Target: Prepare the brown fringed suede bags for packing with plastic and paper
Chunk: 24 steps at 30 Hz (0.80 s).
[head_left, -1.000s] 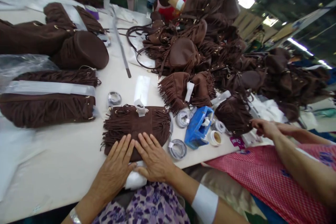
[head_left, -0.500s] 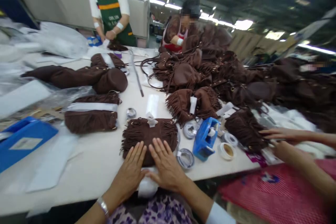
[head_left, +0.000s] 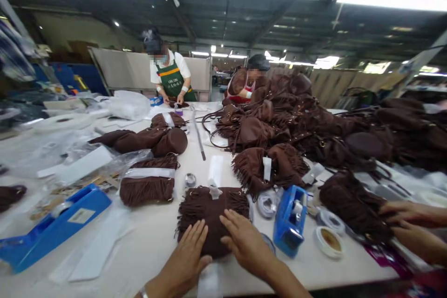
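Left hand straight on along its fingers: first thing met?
The left hand overlaps the brown fringed bag; sliding on across it, probably the white tab at the bag's far edge comes first. Depth is hard to judge.

hands (head_left: 247,240) rest on fringed bag (head_left: 217,208)

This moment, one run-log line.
left hand: open, on dark-brown fringed bag | right hand: open, on same bag | right of bag: blue plastic tape dispenser | left of bag: white-banded brown fringed bundle
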Each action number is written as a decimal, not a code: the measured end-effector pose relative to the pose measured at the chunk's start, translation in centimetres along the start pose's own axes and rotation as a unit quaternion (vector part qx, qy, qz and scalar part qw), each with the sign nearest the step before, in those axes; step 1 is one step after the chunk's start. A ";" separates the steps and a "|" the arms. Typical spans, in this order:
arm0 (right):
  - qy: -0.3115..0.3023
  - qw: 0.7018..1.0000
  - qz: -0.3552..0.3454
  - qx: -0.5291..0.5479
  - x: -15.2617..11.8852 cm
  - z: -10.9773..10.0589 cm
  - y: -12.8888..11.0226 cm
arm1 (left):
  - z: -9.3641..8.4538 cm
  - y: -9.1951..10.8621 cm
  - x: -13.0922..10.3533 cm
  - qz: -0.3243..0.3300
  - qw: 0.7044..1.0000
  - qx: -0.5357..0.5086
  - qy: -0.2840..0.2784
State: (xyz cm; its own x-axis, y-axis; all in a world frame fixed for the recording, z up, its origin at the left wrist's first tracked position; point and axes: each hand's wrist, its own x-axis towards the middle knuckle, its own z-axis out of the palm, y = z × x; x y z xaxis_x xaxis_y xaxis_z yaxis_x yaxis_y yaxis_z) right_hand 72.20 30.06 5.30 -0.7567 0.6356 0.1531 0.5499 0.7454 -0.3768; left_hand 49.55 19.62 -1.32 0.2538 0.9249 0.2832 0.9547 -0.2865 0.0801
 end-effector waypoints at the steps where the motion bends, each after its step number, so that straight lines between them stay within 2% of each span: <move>1: 0.022 0.999 0.014 0.030 1.3 -1.5 0.7 | -1.0 -0.3 1.1 -0.017 1.000 -0.020 0.004; 4: 0.056 0.995 0.040 0.071 7.2 -5.4 3.4 | -3.4 -2.3 5.5 -0.084 0.994 -0.049 0.047; 7: 0.036 0.996 0.028 0.077 15.0 -6.8 5.5 | -3.6 -5.4 9.7 -0.083 0.996 -0.006 0.027; 10: -0.033 0.996 -0.019 0.082 22.8 -5.2 6.0 | -1.9 -8.3 11.6 -0.054 0.996 0.058 -0.033; 14: -0.150 0.979 -0.105 0.090 30.5 -0.8 4.9 | 0.1 -10.6 11.6 -0.019 0.993 0.099 -0.066; 17: -0.235 0.951 -0.194 0.052 33.7 2.1 3.9 | 0.5 -11.8 11.8 0.005 0.991 0.121 -0.060; 20: -0.266 0.931 -0.250 -0.021 35.2 4.0 3.5 | 0.4 -12.7 12.0 0.030 0.988 0.136 -0.067; 22: -0.263 0.924 -0.270 -0.066 35.7 5.0 3.6 | 0.3 -12.9 11.0 0.007 0.987 0.125 -0.097; 24: -0.261 0.919 -0.284 -0.086 36.1 5.7 4.0 | 0.4 -12.9 9.0 -0.051 0.985 0.090 -0.135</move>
State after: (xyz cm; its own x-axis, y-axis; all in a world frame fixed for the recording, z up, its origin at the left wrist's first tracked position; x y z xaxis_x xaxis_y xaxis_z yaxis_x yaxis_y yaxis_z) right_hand 45.09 54.87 4.10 -0.9807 -0.0155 -0.1948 0.0272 0.9763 -0.2148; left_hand 39.62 31.74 -0.15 0.1643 0.9863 0.0160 0.9833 -0.1624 -0.0818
